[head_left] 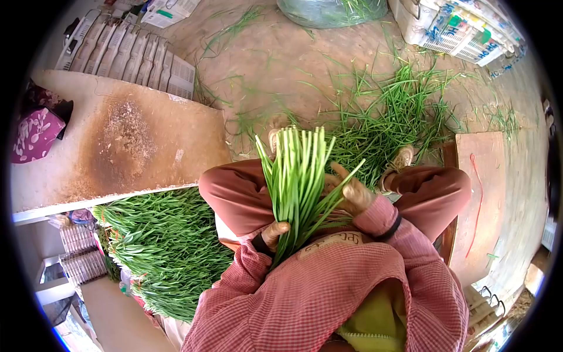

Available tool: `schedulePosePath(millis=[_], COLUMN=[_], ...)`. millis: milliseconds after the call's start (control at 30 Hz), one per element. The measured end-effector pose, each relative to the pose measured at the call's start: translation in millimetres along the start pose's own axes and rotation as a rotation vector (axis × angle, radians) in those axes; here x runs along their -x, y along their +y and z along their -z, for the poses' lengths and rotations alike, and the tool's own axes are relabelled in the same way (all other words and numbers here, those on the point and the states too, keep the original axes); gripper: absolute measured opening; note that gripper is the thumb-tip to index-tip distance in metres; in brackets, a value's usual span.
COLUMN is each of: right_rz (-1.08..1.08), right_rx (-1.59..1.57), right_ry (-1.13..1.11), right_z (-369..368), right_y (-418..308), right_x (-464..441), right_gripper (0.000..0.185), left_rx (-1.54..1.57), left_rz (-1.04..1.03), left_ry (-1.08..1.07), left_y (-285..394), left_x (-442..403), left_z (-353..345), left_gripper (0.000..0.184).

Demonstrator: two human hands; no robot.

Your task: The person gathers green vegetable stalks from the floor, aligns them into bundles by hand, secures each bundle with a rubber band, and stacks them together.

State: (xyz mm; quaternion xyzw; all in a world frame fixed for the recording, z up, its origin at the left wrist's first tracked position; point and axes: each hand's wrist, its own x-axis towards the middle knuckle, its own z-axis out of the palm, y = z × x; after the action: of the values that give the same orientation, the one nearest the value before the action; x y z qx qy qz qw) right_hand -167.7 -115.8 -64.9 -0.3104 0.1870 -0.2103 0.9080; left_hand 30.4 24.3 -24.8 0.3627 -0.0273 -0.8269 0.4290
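Observation:
A thick bunch of long green stalks (296, 182) stands upright over my lap, its pale cut ends pointing away from me. My left hand (274, 234) is wrapped round the bunch low on its left side, thumb across the front. On the right side my right hand (352, 190) is beside the bunch, its fingers apart, near a few stalks that stick out to the right. Part of that hand is hidden behind the stalks. Between the sleeves, a cloth with printed letters (331, 245) lies under the bunch.
Loose green stalks (404, 108) lie on the floor ahead. A stained board (193, 132) is at the left, with piled green bunches (170, 252) below it. White crates (129, 56) stand at the upper left. A board with red string (487, 199) is at the right.

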Motion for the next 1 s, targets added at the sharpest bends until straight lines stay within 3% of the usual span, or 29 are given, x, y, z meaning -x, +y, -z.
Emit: schedulePosePath(millis=[67,100,200,233,300,333,400,467,500,567,600,633,700,733,800,867,900,933,967,1000], right_rz=[0.15,0.196,0.126,0.006,-0.036,-0.027,0.074,0.088,0.21,0.712,0.789,0.784,0.612,0.528,0.309,0.302,0.247,0.227,0.067,-0.443], right_rx=[-0.033,-0.051,-0.273,-0.216,-0.081,-0.144,-0.164,-0.098,0.103,0.909,1.198,1.561,1.526,0.972,0.216,0.078,0.341,0.605,1.027,1.544], right_ry=[-0.054,-0.059,-0.302,-0.252,-0.217,-0.194,-0.225,-0.205,-0.142,0.082,0.166,0.179,0.083,0.124,0.233,0.112,-0.009,-0.141,-0.217,-0.007], right_z=[0,5,-25,-40,-48,-49,-43,-45,-50,-69,-69,-71,-63,-44,-47,-58,-57,-56,-35,-69], right_y=[-19,-22,-57,-69,-77,-79,-72,-65,-56,-78,-90,-100,-106,-110,-133,-126,-109,-92,-60,-96], right_x=[-38,-58,-82,-78,-71,-67,-70,-72,-76,-69,-66,-63,-69,-99,-111,-114,-108,-101,-105,-61], right_gripper=[0.101,0.099,0.083,0.063,0.039,0.027,0.028,0.032,0.038,0.049,0.068,0.074,0.077,0.077,0.075,0.076,0.078,0.08,0.078,0.057], left_rx=[-0.308,-0.313,-0.508,-0.503,-0.969,-0.993,-0.685,-0.548,-0.566,-0.618,-0.546,-0.544,-0.547,-0.538,-0.499,-0.423,-0.511,-0.425,-0.367,-0.373], left_rz=[-0.076,-0.085,0.094,0.087,0.038,0.061,-0.36,-0.519,-0.483,-0.279,-0.171,-0.163,-0.01,0.024,-0.231,-0.299,-0.539,-0.614,-0.809,-0.946], left_ry=[0.016,0.023,0.002,0.003,-0.216,-0.355,-0.349,-0.246,-0.195,-0.13,-0.233,-0.24,-0.302,-0.072,-0.047,-0.084,0.04,-0.008,-0.135,-0.067], left_y=[5,7,13,17,35,51,81,108,107,103,100,101,105,119,149,199,223,255,281,302], left_x=[-8,-11,-18,-18,-16,-16,-24,-36,-47,-64,-74,-78,-82,-74,-63,-52,-44,-32,-21,0], left_z=[-21,-25,-24,-24,-20,-15,-12,-60,-77,-63,-52,-55,-64,-90,-118,-128,-131,-127,-128,-127], left_gripper=[0.073,0.073,0.067,0.067,0.079,0.104,0.12,0.117,0.112,0.084,0.048,0.048,0.049,0.025,0.032,0.03,0.032,0.03,0.025,0.021])
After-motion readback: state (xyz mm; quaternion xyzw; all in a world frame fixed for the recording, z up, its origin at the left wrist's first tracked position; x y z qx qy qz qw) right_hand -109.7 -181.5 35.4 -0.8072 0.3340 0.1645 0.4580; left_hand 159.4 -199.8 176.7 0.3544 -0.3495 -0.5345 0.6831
